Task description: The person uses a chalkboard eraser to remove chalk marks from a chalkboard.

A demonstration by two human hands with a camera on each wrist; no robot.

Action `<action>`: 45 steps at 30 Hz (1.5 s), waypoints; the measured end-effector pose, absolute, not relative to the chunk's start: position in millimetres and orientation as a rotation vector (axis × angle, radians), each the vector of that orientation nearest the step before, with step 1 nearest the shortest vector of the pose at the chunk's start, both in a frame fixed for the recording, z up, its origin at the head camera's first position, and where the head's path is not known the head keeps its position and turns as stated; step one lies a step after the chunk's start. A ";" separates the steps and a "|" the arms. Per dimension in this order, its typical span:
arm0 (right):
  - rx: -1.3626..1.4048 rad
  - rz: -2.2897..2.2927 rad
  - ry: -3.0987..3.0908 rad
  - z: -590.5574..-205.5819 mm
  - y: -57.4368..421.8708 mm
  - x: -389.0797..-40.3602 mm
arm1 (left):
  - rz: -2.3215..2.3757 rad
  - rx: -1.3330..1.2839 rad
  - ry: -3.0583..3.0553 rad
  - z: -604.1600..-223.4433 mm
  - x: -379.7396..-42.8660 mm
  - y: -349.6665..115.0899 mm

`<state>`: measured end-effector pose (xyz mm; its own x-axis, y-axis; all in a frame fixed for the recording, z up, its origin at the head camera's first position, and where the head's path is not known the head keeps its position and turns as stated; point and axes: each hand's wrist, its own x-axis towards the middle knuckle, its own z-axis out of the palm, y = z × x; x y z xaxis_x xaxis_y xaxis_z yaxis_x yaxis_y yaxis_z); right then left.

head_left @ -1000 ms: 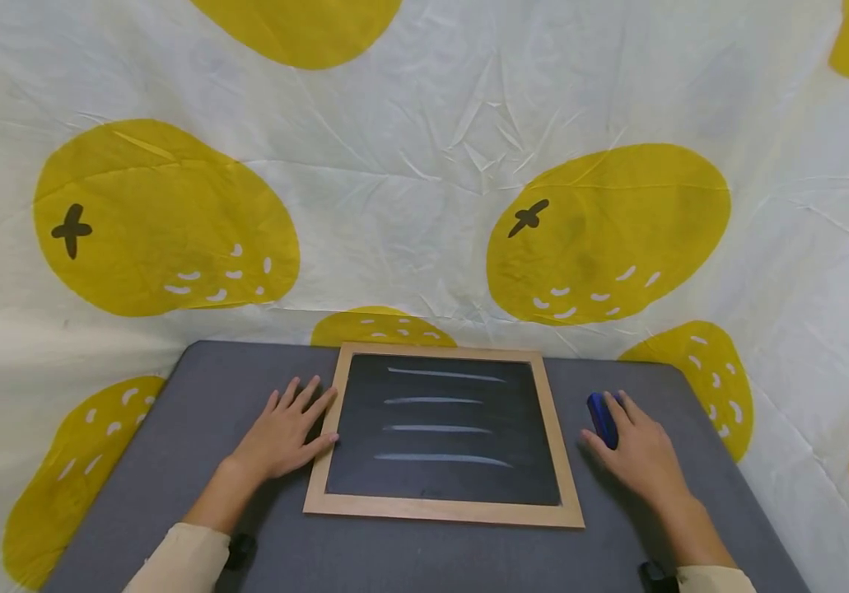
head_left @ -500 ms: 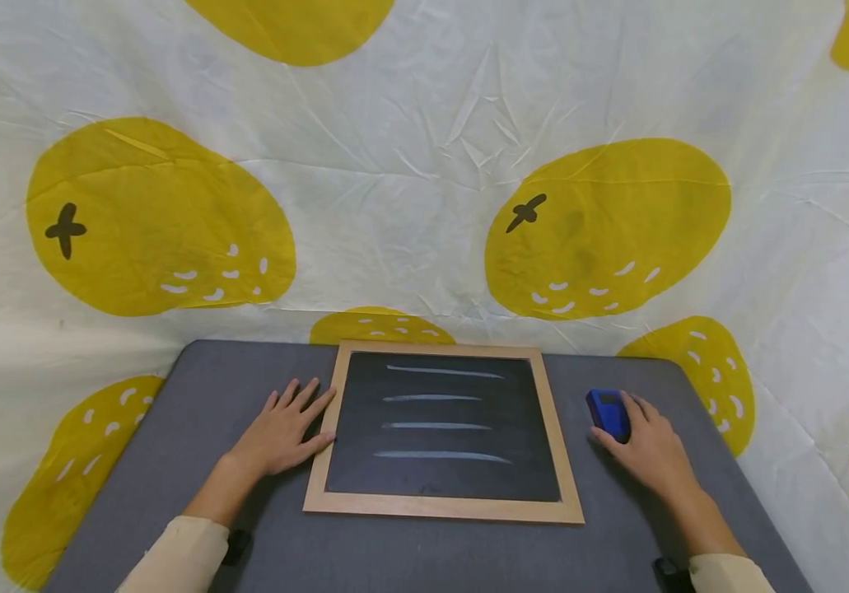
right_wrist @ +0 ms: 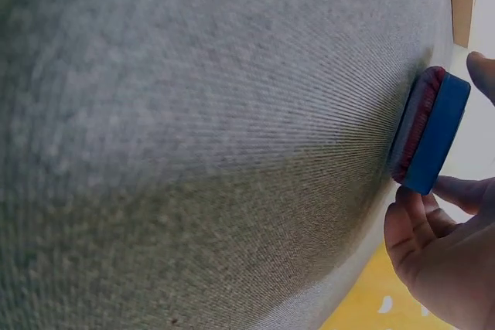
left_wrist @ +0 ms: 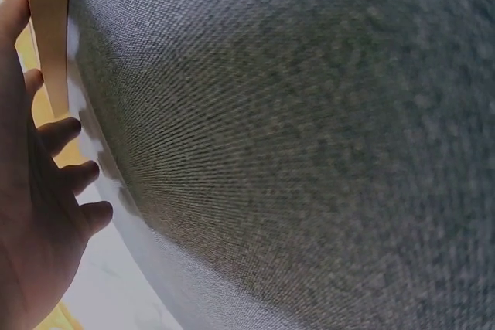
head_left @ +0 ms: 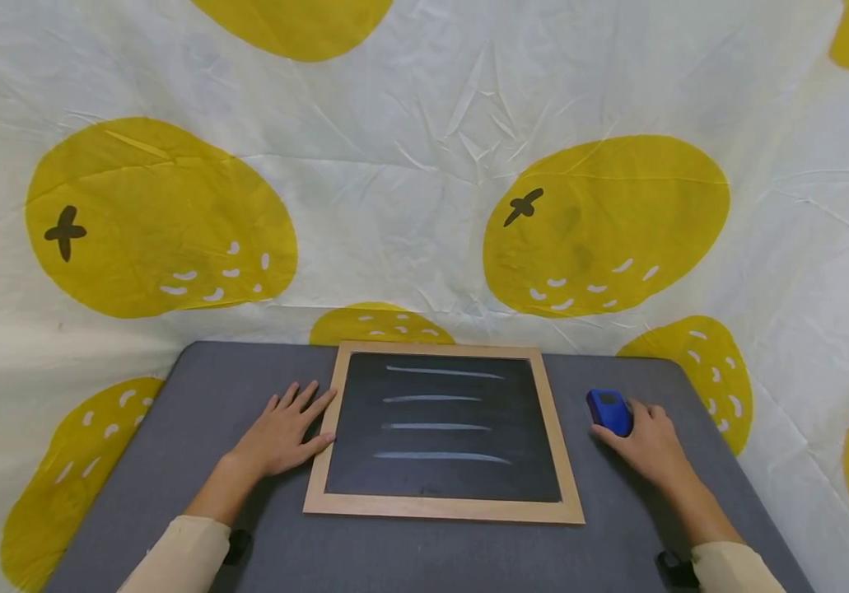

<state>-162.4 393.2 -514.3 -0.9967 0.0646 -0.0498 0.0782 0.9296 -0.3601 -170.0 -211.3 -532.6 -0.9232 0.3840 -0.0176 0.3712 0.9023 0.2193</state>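
My right hand [head_left: 654,445] is around the near right side of a blue chalkboard eraser [head_left: 609,412]. In the right wrist view the fingers [right_wrist: 421,226] bend at the eraser's lower end, while the thumb [right_wrist: 483,75] stands slightly off its upper corner. The eraser's dark red felt side faces the table. A wood-framed chalkboard [head_left: 442,509] lies flat in the middle, with several pale chalk lines across it. My left hand [head_left: 276,436] is spread, its fingertips and thumb on the frame's left edge; the left wrist view shows the fingers stretched beside the frame [left_wrist: 51,36].
Grey fabric covers the table [head_left: 431,560], whose back edge meets a hanging white cloth [head_left: 394,222] printed with yellow fruit. Table surface lies between the chalkboard and the eraser. Black wrist straps [head_left: 239,546] sit by both cuffs.
The eraser has turned from tilted to broad side up. My right fingers have slid from its top to its right side. The left hand and the chalkboard have stayed put.
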 end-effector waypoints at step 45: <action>0.162 -0.707 3.055 -513.1 388.1 -165.5 | 0.411 0.603 3.000 -540.8 -170.2 -214.1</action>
<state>-165.5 388.1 -513.1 -0.9946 0.1003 -0.0249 0.1010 0.8933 -0.4379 -170.2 -214.1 -540.8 -0.9222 0.3866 -0.0008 0.3722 0.8884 0.2689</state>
